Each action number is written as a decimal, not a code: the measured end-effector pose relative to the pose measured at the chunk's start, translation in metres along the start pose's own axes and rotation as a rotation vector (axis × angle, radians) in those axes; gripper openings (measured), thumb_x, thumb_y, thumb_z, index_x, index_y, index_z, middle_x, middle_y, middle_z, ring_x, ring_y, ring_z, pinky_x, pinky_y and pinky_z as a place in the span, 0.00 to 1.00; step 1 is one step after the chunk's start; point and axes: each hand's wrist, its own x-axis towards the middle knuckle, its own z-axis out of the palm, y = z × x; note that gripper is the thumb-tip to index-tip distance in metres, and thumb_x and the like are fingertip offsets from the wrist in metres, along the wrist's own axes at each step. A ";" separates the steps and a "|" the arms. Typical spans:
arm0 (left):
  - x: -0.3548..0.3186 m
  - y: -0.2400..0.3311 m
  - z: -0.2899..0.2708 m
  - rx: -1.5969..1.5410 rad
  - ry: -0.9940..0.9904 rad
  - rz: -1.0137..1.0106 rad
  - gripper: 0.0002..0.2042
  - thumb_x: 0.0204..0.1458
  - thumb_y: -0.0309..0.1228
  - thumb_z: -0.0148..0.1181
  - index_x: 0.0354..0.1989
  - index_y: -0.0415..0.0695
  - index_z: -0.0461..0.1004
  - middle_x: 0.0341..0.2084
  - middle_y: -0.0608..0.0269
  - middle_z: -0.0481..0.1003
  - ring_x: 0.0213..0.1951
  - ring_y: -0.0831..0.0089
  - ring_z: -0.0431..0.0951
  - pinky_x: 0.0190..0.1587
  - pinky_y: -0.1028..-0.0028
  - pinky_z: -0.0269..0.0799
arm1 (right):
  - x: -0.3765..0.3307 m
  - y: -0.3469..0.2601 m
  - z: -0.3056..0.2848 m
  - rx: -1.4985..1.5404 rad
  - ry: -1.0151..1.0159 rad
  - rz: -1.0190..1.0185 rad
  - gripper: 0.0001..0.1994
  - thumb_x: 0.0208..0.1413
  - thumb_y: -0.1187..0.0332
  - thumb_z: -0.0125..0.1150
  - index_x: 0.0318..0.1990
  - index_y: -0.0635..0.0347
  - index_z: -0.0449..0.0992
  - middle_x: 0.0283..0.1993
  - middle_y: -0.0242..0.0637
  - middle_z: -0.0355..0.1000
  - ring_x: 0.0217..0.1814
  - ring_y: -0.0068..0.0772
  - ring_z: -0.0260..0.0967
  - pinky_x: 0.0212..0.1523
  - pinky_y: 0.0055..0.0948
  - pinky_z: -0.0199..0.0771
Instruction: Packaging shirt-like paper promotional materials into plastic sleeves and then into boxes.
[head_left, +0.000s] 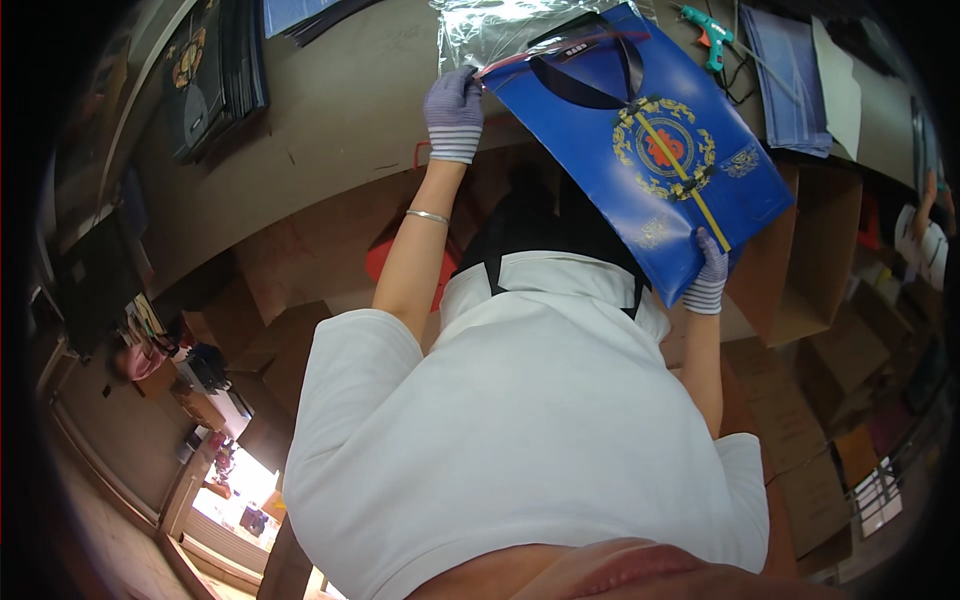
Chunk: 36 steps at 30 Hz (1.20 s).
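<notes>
A blue paper gift bag (590, 130) with black ribbon handles, a gold ring emblem and a yellow strip lies tilted over the table's near edge. Its top end reaches into a clear plastic bag (470, 35) with a red strip along its mouth. My left hand (455, 112), in a purple-and-white striped knit glove, is closed on the plastic bag's left corner at that strip. Gloved alike, my right hand (707, 275) grips the gift bag's lower edge, thumb on the front; its other fingers are hidden behind.
A teal glue gun (712, 38) with a cord lies beyond the gift bag. Blue flat sheets (785, 85) sit at the right, a stack of dark bags (215, 85) at the left. An open cardboard box (815, 250) stands below the table edge. Another person (925, 240) shows at far right.
</notes>
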 end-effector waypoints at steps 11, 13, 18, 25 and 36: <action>-0.007 0.055 0.013 -0.278 -0.262 0.121 0.06 0.40 0.24 0.58 0.29 0.43 0.72 0.25 0.57 0.72 0.28 0.61 0.72 0.32 0.69 0.68 | 0.022 0.040 -0.005 0.028 -0.020 -0.017 0.23 0.45 0.68 0.63 0.49 0.63 0.63 0.45 0.41 0.66 0.44 0.35 0.66 0.47 0.34 0.70; -0.014 0.046 0.032 -0.456 -0.127 -0.395 0.07 0.48 0.27 0.55 0.32 0.37 0.71 0.25 0.60 0.73 0.26 0.73 0.73 0.27 0.75 0.70 | 0.036 0.051 -0.016 0.124 -0.096 0.082 0.22 0.45 0.68 0.63 0.49 0.62 0.64 0.44 0.41 0.67 0.44 0.36 0.66 0.47 0.38 0.70; 0.016 0.025 0.064 -1.059 -0.254 -1.197 0.10 0.49 0.26 0.54 0.38 0.32 0.70 0.27 0.56 0.74 0.23 0.67 0.76 0.25 0.72 0.75 | 0.064 0.022 -0.044 -0.506 -0.496 0.737 0.14 0.49 0.62 0.59 0.39 0.64 0.71 0.32 0.41 0.72 0.31 0.34 0.71 0.27 0.29 0.75; 0.042 0.042 0.079 -0.492 -0.315 -1.007 0.10 0.42 0.31 0.63 0.29 0.36 0.75 0.21 0.61 0.75 0.21 0.76 0.74 0.24 0.78 0.72 | 0.213 -0.119 0.036 -1.288 -0.542 -0.462 0.14 0.52 0.61 0.50 0.36 0.65 0.72 0.32 0.42 0.73 0.32 0.33 0.71 0.33 0.26 0.70; 0.020 0.069 0.083 -0.733 -0.002 -1.051 0.14 0.44 0.28 0.62 0.37 0.32 0.73 0.27 0.59 0.75 0.28 0.76 0.74 0.30 0.79 0.72 | 0.313 -0.134 0.107 -1.092 -0.439 -0.474 0.15 0.48 0.61 0.59 0.40 0.60 0.75 0.35 0.38 0.74 0.35 0.30 0.70 0.39 0.22 0.68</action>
